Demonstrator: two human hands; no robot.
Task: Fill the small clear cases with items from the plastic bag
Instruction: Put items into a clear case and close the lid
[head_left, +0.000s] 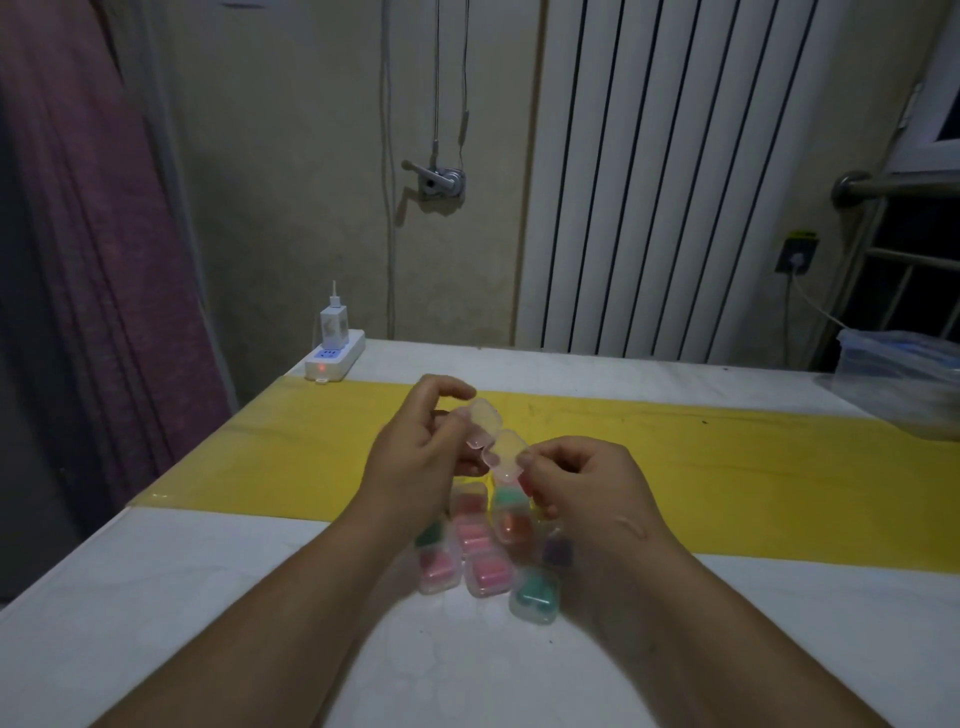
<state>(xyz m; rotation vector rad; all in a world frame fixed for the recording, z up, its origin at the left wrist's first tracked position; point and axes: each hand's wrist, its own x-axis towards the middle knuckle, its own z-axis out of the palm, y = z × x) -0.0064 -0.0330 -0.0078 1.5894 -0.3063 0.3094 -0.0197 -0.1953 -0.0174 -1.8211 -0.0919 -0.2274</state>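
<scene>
A small clear case (491, 441) is held opened above the table, its two halves spread apart. My left hand (421, 447) pinches the upper half and my right hand (582, 483) pinches the lower half. Nothing shows inside it. Below my hands lie several closed clear cases (480, 551) holding pink, green, orange and purple items. At the far right edge sits a clear plastic bag (893, 379).
The white table (182, 597) has a yellow strip (291, 457) across its middle. A white power strip (335, 358) with a charger lies at the back left corner. A radiator (649, 182) stands behind the table, and a purple curtain (93, 234) hangs at left.
</scene>
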